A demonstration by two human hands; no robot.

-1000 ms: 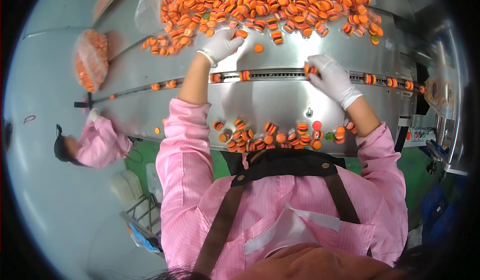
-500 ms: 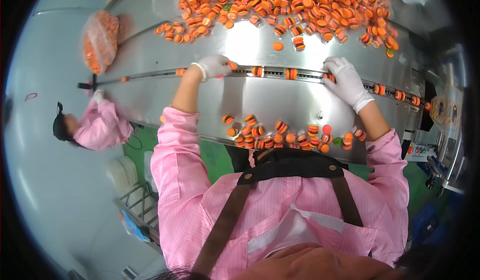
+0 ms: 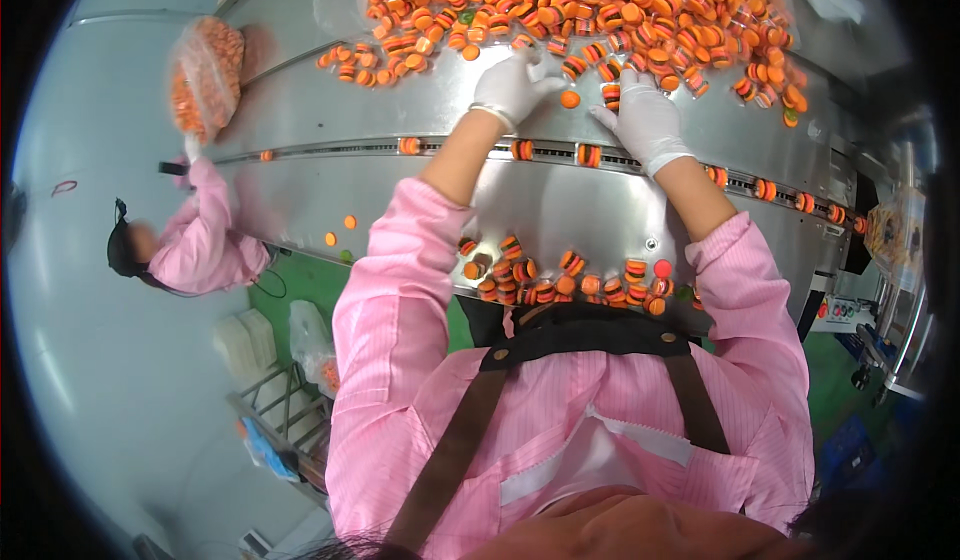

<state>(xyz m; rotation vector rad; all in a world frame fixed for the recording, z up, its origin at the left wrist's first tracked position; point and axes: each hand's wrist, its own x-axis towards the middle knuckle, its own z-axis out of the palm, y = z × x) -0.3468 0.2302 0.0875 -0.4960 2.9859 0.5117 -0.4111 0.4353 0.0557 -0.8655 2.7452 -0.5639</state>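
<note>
A large heap of burger-shaped gummy candies (image 3: 600, 10), orange with dark and red layers, lies at the far side of the metal table. At its near edge my gloved left hand (image 3: 510, 88) reaches with thumb and fingers apart. My gloved right hand (image 3: 648, 125) is also open there, its fingertips by a layered candy (image 3: 611, 94). Whether it touches that candy I cannot tell. Between the hands lies a loose orange disc (image 3: 570, 99). Below them runs a narrow conveyor track (image 3: 455, 148) carrying spaced candies, one of them a layered candy (image 3: 589, 155) standing on edge.
Along the table's near edge lies a smaller group of candies (image 3: 545, 291). A clear bag of orange pieces (image 3: 207, 75) stands at the far left, beside a co-worker in pink (image 3: 205, 235). Machinery with a control box (image 3: 840, 309) is at the right.
Both my hands have left the conveyor track and moved up to the heap's edge, the left also rightward. Candies have shifted along the track. The co-worker's arm has moved up towards the bag.
</note>
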